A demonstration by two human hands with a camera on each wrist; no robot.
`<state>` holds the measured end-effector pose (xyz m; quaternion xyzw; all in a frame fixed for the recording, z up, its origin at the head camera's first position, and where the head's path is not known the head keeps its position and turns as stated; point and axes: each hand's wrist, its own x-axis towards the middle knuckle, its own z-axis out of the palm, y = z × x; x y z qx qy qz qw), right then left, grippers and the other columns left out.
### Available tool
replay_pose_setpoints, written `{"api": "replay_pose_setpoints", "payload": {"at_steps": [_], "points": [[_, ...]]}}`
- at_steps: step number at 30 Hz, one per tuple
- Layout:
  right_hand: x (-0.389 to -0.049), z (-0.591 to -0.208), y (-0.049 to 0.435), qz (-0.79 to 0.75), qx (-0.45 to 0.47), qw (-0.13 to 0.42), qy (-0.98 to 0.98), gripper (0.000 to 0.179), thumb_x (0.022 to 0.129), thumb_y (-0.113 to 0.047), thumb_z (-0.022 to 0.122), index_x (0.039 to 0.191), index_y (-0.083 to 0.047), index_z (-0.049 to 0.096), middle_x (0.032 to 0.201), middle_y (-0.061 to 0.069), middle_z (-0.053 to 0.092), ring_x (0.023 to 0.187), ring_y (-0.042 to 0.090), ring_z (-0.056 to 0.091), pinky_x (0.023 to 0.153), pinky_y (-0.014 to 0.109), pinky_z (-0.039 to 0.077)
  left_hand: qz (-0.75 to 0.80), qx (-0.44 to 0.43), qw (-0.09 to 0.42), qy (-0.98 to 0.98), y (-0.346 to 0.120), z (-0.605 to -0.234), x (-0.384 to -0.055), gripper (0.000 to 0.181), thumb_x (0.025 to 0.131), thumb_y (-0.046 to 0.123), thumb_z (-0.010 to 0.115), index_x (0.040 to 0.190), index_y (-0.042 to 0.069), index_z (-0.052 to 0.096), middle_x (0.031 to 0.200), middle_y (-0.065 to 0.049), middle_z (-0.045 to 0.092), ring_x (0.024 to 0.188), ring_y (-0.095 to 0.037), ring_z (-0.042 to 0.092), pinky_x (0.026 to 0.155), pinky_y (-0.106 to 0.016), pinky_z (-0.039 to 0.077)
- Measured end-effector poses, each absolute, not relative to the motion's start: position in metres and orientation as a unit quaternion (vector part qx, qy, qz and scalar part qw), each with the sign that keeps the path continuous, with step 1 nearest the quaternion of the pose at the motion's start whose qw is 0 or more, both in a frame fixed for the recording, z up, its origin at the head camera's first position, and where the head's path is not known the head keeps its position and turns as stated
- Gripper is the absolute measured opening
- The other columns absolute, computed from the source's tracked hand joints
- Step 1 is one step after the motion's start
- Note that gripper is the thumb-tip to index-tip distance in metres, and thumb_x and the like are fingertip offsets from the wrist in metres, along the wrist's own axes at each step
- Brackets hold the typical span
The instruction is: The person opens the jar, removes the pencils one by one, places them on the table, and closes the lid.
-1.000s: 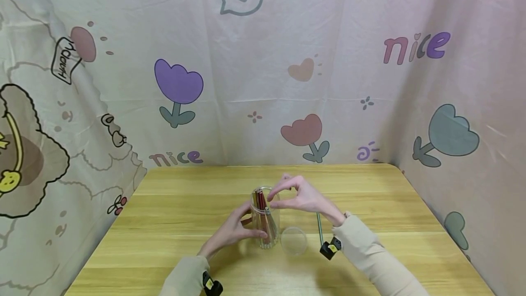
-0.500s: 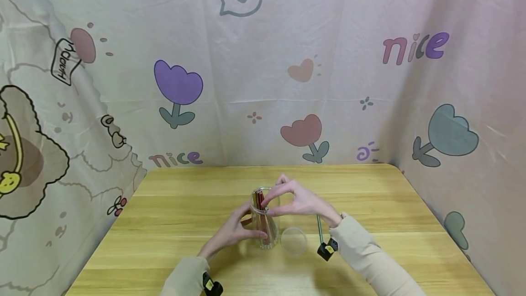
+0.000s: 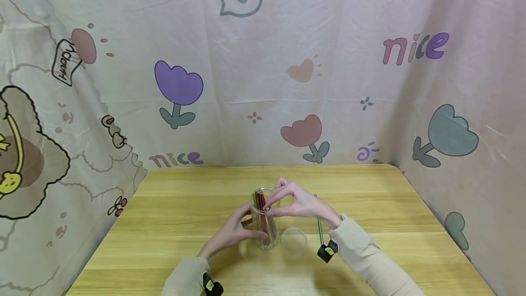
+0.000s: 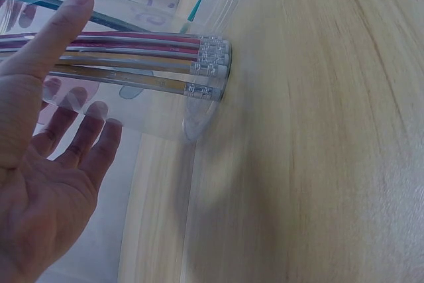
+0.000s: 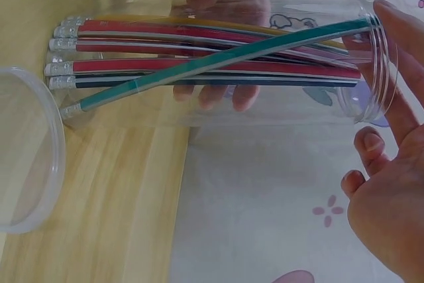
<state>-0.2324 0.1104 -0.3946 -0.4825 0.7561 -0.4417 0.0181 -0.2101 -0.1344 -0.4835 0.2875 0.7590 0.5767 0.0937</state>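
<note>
A tall clear jar (image 3: 263, 229) stands upright on the table with several pencils (image 5: 218, 67) inside, their eraser ends down. My left hand (image 3: 232, 229) grips it from the left side, thumb across the front and fingers behind. My right hand (image 3: 297, 201) is at the jar's mouth, where thumb and index finger pinch the top end of a green pencil (image 5: 218, 61). That pencil leans across the others toward the rim. Red, yellow and dark pencils stand behind it.
A clear round lid (image 3: 294, 241) lies flat just right of the jar. Another green pencil (image 3: 320, 229) lies on the wooden table (image 3: 185, 223), partly hidden by my right wrist. Behind the table hangs a printed cloth (image 3: 246, 81).
My right hand has moved slightly left and down to the jar's mouth, and its fingers have closed on the green pencil's end. My left hand and the jar have stayed put.
</note>
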Motion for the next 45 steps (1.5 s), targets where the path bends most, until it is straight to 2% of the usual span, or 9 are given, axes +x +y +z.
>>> {"api": "replay_pose_setpoints", "payload": {"at_steps": [7,15,24,26,29,33,36,39,45], "points": [[-0.2329,-0.3962,0.1108,-0.46,-0.486,0.016,0.743,0.014,0.084,-0.011,0.08,0.097,-0.007,0.079,0.096,0.008,0.079,0.087,0.018,0.049,0.085,0.025,0.042,0.571,0.289,0.089,0.763,-0.135,-0.4862,-0.2107,0.08,0.078,0.018,0.087,0.147,0.024,0.047,0.153,-0.009,0.048,0.14,-0.042,0.045,0.116,-0.061,0.041],[-0.2313,-0.3973,0.1108,-0.488,-0.471,0.009,0.735,0.013,0.085,-0.007,0.078,0.098,-0.004,0.077,0.095,0.011,0.078,0.092,0.01,0.055,0.096,0.028,0.045,0.578,0.294,0.089,0.756,-0.1348,-0.4846,-0.209,0.081,0.078,0.016,0.086,0.148,0.022,0.046,0.152,-0.01,0.048,0.14,-0.044,0.045,0.115,-0.063,0.041],[-0.2289,-0.3991,0.1126,-0.512,-0.456,-0.013,0.728,0.014,0.088,-0.004,0.075,0.102,-0.001,0.077,0.098,0.013,0.077,0.096,0.01,0.064,0.103,0.029,0.048,0.576,0.291,0.086,0.759,-0.1349,-0.4844,-0.2085,0.084,0.078,0.017,0.087,0.15,0.024,0.044,0.154,-0.012,0.047,0.139,-0.043,0.045,0.115,-0.063,0.041],[-0.2284,-0.3995,0.1129,-0.518,-0.456,-0.021,0.724,0.014,0.089,-0.003,0.074,0.102,0.001,0.076,0.098,0.014,0.076,0.095,0.01,0.065,0.1,0.029,0.051,0.575,0.289,0.086,0.76,-0.1349,-0.4845,-0.2082,0.084,0.078,0.017,0.087,0.15,0.024,0.044,0.154,-0.012,0.047,0.14,-0.043,0.045,0.115,-0.062,0.041],[-0.228,-0.4,0.1132,-0.525,-0.454,-0.037,0.719,0.013,0.089,0.0,0.073,0.101,0.003,0.075,0.095,0.014,0.075,0.087,0.006,0.062,0.083,0.026,0.052,0.575,0.286,0.086,0.762,-0.1349,-0.4846,-0.2078,0.084,0.077,0.017,0.087,0.15,0.021,0.044,0.153,-0.012,0.048,0.139,-0.043,0.045,0.115,-0.062,0.042],[-0.2268,-0.3995,0.1137,-0.536,-0.444,-0.052,0.716,0.013,0.089,0.002,0.072,0.1,-0.001,0.076,0.09,0.013,0.074,0.075,0.005,0.05,0.066,0.02,0.042,0.571,0.284,0.086,0.765,-0.1346,-0.4847,-0.2077,0.086,0.077,0.018,0.087,0.151,0.013,0.042,0.153,-0.013,0.048,0.139,-0.043,0.045,0.115,-0.061,0.042],[-0.2258,-0.3982,0.1144,-0.548,-0.438,-0.055,0.71,0.014,0.089,0.004,0.07,0.101,-0.001,0.076,0.084,0.013,0.071,0.071,0.006,0.046,0.062,0.017,0.039,0.568,0.282,0.085,0.769,-0.1344,-0.4849,-0.2076,0.087,0.077,0.018,0.087,0.151,0.01,0.041,0.152,-0.013,0.048,0.139,-0.043,0.045,0.115,-0.061,0.042],[-0.225,-0.3971,0.1152,-0.559,-0.431,-0.059,0.706,0.012,0.091,0.005,0.068,0.101,0.003,0.074,0.083,0.015,0.068,0.067,0.004,0.046,0.056,0.015,0.039,0.566,0.278,0.083,0.772,-0.1343,-0.4853,-0.2075,0.086,0.077,0.018,0.087,0.15,0.012,0.043,0.151,-0.013,0.05,0.139,-0.043,0.046,0.115,-0.061,0.043],[-0.2235,-0.3958,0.1165,-0.588,-0.412,-0.048,0.695,0.012,0.092,0.006,0.065,0.102,0.009,0.071,0.092,0.025,0.07,0.075,0.0,0.06,0.061,0.013,0.052,0.566,0.276,0.083,0.772,-0.1345,-0.4854,-0.2075,0.085,0.077,0.019,0.087,0.15,0.014,0.044,0.151,-0.012,0.05,0.14,-0.043,0.045,0.115,-0.062,0.042]]}}
